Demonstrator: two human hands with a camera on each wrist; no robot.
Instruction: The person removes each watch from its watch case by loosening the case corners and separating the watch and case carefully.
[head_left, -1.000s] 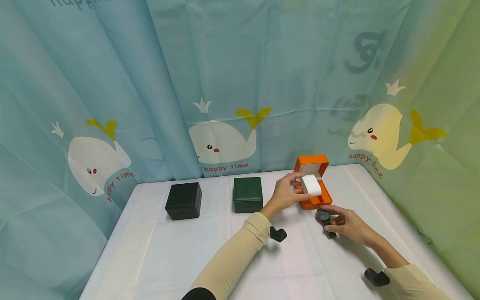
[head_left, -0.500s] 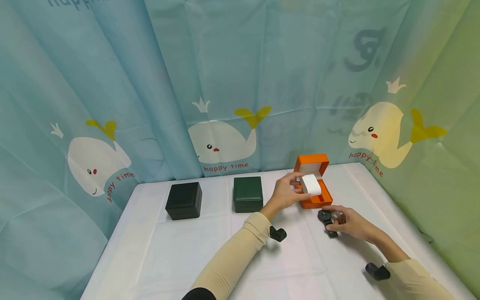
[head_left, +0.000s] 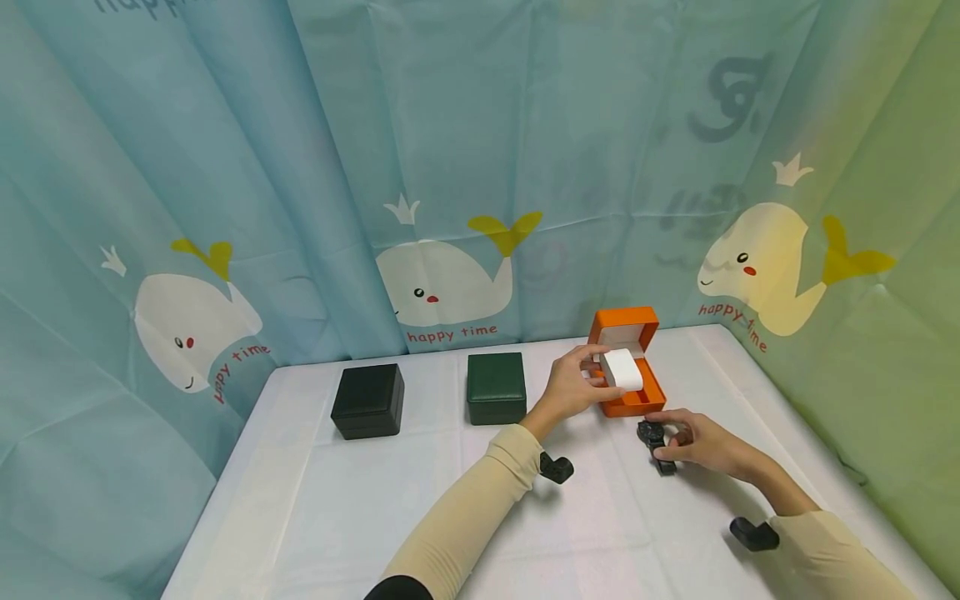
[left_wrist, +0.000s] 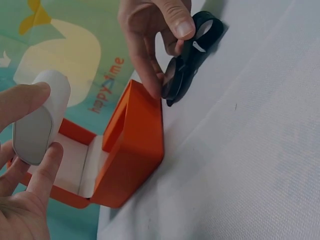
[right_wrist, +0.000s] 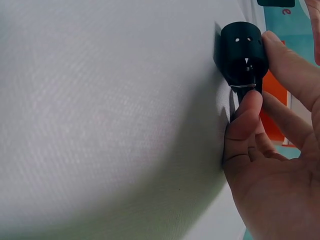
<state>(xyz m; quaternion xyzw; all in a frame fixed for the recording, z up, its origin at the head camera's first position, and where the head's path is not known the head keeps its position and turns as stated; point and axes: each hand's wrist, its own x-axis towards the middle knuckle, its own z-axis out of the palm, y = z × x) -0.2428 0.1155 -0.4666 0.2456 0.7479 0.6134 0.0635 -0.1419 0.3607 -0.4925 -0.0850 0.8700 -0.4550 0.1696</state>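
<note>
My left hand (head_left: 573, 385) pinches a white watch cushion (head_left: 621, 370) between thumb and fingers, over the orange watch box (head_left: 633, 406). That box stands with its lid raised at the back. In the left wrist view, the cushion (left_wrist: 56, 102) appears smooth and rounded, with a greyish flat end. Just in front of the box, my right hand (head_left: 701, 446) grips a black wristwatch (head_left: 651, 432) by thumb and fingertips. The dial end points toward the box; the strap (right_wrist: 243, 45) forms a closed loop low over the white cloth in the right wrist view.
A green box (head_left: 497, 390) with its lid down stands left of the orange one. Further left is a black lidded box (head_left: 367, 402). White cloth (head_left: 360, 517) covers the table, and a whale-print curtain (head_left: 315, 167) hangs behind it.
My right hand and the wristwatch have shifted slightly to the right. The left hand, cushion and boxes stay where they were.
</note>
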